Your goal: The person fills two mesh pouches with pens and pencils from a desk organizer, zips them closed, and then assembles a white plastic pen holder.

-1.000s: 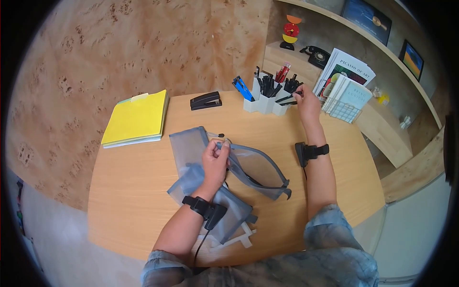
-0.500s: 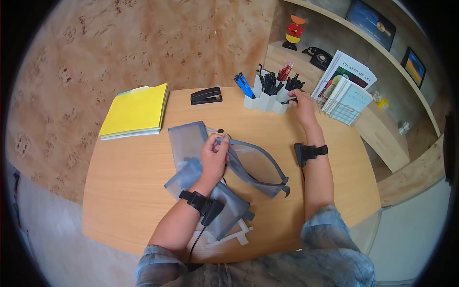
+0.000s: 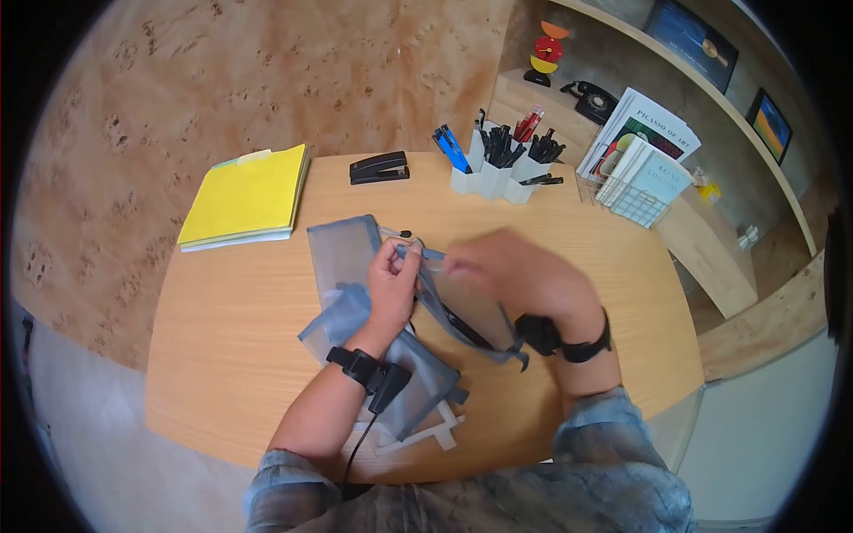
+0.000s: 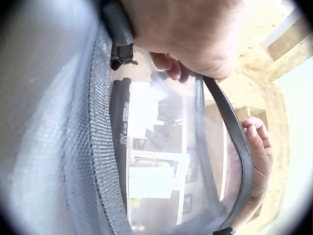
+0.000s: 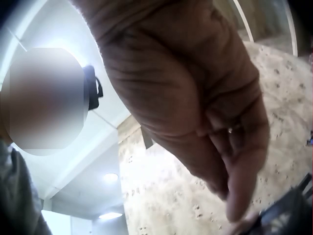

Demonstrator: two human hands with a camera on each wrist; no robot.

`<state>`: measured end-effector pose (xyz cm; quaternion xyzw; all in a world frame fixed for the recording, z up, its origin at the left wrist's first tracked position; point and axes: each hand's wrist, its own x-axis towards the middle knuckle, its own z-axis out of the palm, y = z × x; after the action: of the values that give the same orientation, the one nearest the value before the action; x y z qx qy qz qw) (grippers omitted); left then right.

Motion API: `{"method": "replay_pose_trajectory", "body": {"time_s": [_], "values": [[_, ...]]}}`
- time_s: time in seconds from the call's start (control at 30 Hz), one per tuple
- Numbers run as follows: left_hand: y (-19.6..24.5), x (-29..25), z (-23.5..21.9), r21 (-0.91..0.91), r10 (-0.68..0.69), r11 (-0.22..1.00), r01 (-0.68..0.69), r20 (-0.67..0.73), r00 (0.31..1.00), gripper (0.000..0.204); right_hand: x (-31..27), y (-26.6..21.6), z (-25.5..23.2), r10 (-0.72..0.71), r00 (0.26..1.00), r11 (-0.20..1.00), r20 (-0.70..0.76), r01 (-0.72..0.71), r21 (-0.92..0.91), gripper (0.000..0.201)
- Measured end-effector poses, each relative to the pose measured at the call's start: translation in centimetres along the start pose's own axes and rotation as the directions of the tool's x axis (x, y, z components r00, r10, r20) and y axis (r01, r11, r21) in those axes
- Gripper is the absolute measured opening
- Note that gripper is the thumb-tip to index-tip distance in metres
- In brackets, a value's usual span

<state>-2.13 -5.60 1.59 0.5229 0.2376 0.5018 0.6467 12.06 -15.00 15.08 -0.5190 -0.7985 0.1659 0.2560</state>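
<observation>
My left hand [image 3: 391,289] pinches the rim of a grey-blue mesh zip pouch [image 3: 455,298], whose mouth gapes in the left wrist view. Inside the pouch lies a dark pen [image 4: 121,132] with small white print along it. My right hand [image 3: 511,266], blurred by motion, is over the pouch's right side; its fingers [image 4: 259,142] are loosely bent outside the rim, with nothing seen in them. Under my left wrist lie more mesh pouches [image 3: 342,249]. At the back, black pens [image 3: 544,179] lean out of the front compartment of a white pen holder [image 3: 489,182].
A black stapler [image 3: 379,168] stands left of the pen holder, and a yellow folder [image 3: 244,195] on papers lies at the far left. White strips [image 3: 435,431] stick out from under the pouches. A wire rack [image 3: 635,206] with booklets stands at the back right.
My right hand has let go of a black pen at the pen holder's front compartment and moved back down to the pouch. My left hand keeps its pinch on the rim.
</observation>
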Motion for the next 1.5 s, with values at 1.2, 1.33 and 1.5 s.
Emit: {"method": "replay_pose_trajectory", "body": {"time_s": [1.2, 1.33, 1.5], "values": [[-0.1, -0.1, -0.2, -0.007, 0.035, 0.999, -0.035, -0.057, 0.998, 0.012, 0.1, 1.4, -4.4, 0.302, 0.726, 0.952, -0.617, -0.198, 0.233, 0.018], [0.3, -0.2, -0.1, 0.0, 0.036, 0.999, -0.036, -0.051, 0.998, 0.013, -0.6, 7.0, -6.5, 0.183, 0.387, 0.96, -0.904, -0.27, 0.079, 0.022], [-0.1, -0.1, 0.0, -0.028, 0.031, 0.999, -0.033, -0.06, 0.998, 0.013, 0.0, 14.9, -7.3, 0.061, 0.358, 0.878, -0.932, -0.464, -0.121, 0.022]]}}
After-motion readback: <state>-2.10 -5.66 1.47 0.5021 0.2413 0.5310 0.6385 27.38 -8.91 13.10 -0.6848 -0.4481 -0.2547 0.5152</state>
